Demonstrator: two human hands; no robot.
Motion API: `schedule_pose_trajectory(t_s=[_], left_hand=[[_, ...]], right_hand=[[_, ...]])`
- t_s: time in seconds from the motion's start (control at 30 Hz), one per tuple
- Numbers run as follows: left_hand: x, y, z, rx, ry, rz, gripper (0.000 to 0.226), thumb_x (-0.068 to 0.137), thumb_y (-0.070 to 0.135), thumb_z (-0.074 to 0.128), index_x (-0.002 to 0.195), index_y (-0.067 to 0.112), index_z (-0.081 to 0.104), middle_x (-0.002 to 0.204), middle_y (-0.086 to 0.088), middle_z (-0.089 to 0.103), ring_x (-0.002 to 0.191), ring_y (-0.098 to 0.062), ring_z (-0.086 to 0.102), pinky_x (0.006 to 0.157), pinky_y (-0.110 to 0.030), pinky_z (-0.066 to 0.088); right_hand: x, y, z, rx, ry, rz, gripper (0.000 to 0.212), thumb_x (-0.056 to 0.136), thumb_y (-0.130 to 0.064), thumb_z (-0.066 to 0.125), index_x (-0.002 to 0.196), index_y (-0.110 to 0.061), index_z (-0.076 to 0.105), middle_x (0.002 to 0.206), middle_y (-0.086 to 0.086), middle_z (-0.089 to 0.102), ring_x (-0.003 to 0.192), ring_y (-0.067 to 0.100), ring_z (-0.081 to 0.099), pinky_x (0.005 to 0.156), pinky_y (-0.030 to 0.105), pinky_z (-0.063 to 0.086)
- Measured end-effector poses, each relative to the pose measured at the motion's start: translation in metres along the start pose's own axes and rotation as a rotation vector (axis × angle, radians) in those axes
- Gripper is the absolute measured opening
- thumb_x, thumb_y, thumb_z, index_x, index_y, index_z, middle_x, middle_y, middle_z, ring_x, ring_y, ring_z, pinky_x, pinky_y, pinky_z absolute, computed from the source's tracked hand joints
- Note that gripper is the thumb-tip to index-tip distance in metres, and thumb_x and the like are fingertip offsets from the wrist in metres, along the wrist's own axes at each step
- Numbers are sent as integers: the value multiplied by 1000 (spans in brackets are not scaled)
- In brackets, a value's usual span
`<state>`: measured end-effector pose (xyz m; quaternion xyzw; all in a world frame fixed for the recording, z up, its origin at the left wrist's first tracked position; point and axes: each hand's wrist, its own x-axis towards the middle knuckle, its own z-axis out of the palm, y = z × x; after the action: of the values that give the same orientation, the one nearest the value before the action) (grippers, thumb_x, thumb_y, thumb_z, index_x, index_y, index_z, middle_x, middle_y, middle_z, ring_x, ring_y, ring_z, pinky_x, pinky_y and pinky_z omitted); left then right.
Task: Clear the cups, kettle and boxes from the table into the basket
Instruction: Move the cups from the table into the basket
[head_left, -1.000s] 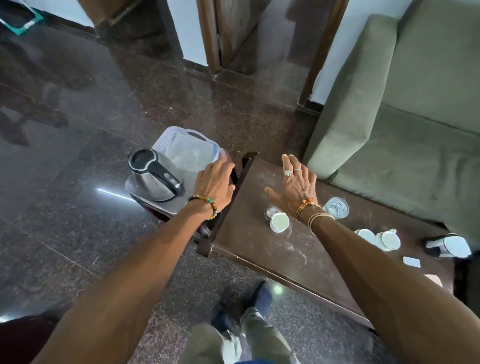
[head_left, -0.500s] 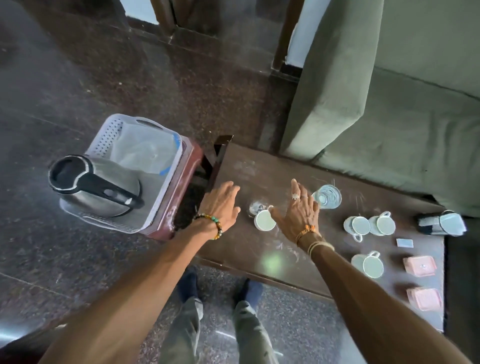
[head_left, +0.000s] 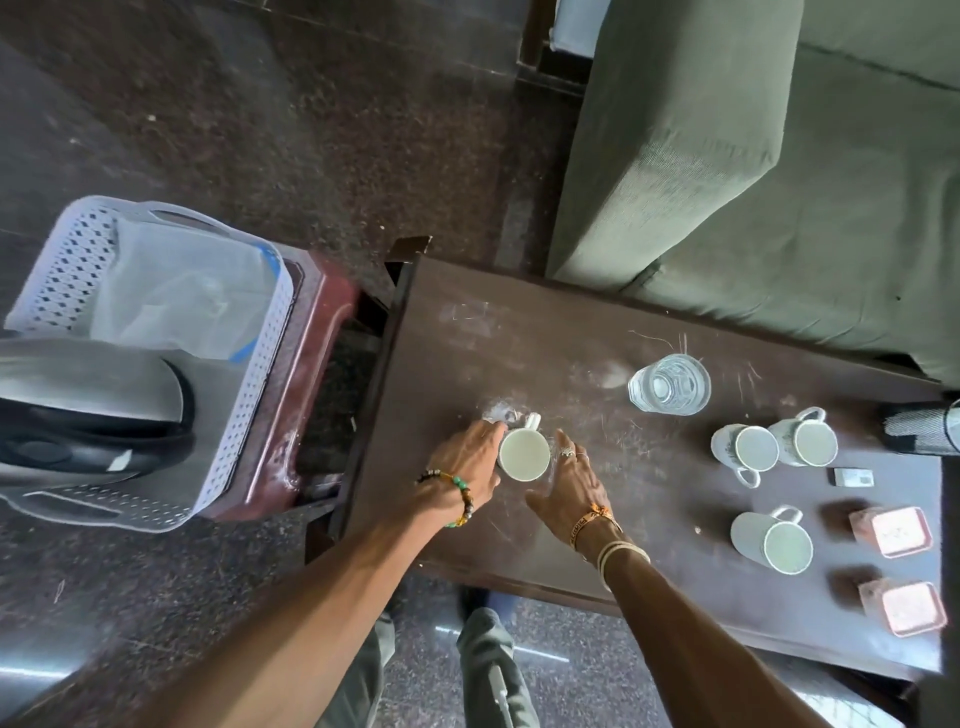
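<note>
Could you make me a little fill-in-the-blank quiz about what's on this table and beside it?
1. The kettle sits in the basket, which stands on a ____ stool.
2. Counting the cup between the left hand and the right hand, ____ white cups stand on the table.
3. The two boxes are ____.
Missing words: red; four; pink.

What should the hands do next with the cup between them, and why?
Probably grip the cup and lift it. It stands on the table between both hands: the left hand touches its side, and the right hand lies open beside it. The basket, with the kettle in it, sits to the left.
</note>
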<state>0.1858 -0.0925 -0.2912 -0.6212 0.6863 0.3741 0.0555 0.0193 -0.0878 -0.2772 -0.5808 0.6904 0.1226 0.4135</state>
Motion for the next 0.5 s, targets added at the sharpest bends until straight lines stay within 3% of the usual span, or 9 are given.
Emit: schedule_pose_trajectory(t_s=[0.17, 0.27, 0.5], left_hand=[[15, -3, 17, -72, -6, -3, 70, 83, 11, 71, 142, 26, 36, 135, -1, 54, 123, -23, 54, 102, -36, 46], [17, -1, 18, -117, 46, -11, 60, 86, 8, 66, 138, 27, 43, 126, -2, 63, 116, -23, 59, 97, -35, 50], [-30, -6, -32, -120, 71, 5, 55, 86, 8, 64, 135, 28, 49, 122, -4, 66, 114, -25, 61, 96, -36, 52]], right_hand=[[19, -9, 16, 145, 98, -27, 84, 75, -32, 77, 146, -26, 32, 136, 2, 51, 122, 23, 51, 93, 37, 48], [18, -12, 21, 123, 120, -11, 78, 75, -40, 78, 139, -19, 39, 129, 3, 53, 112, 23, 56, 84, 32, 48], [-28, -44, 3, 128, 135, -87, 85, 69, -53, 77, 139, -21, 41, 133, 1, 52, 113, 25, 58, 88, 35, 50]])
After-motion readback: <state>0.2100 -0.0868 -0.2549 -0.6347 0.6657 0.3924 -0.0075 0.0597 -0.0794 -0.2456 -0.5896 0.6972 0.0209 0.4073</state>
